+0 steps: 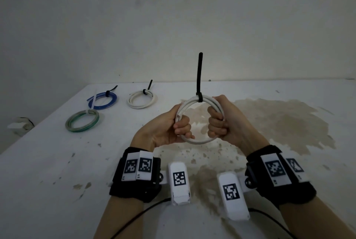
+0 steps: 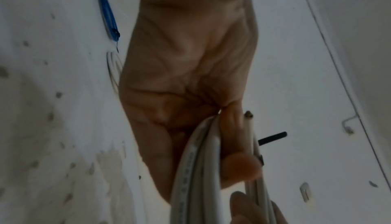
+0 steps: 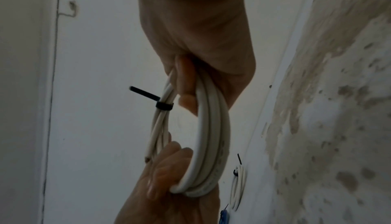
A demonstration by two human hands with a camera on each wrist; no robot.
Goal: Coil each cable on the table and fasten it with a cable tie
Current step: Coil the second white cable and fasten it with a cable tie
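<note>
Both hands hold a white coiled cable (image 1: pixel 200 139) upright above the table. My left hand (image 1: pixel 181 125) grips the coil's left side, fingers curled through the ring. My right hand (image 1: pixel 216 123) grips its right side the same way. A black cable tie (image 1: pixel 199 76) is cinched round the top of the coil, its long tail pointing straight up. In the right wrist view the white coil (image 3: pixel 211 144) runs between both hands, with the black tie (image 3: pixel 164 105) on its far strands. In the left wrist view the cable strands (image 2: pixel 203 169) pass through my curled fingers.
Three tied coils lie at the table's far left: a blue one (image 1: pixel 103 101), a white one (image 1: pixel 142 99) with a black tie, and a green one (image 1: pixel 82 121). The white table (image 1: pixel 57 171) has a large brown stain (image 1: pixel 279 123) on the right. A wall stands behind.
</note>
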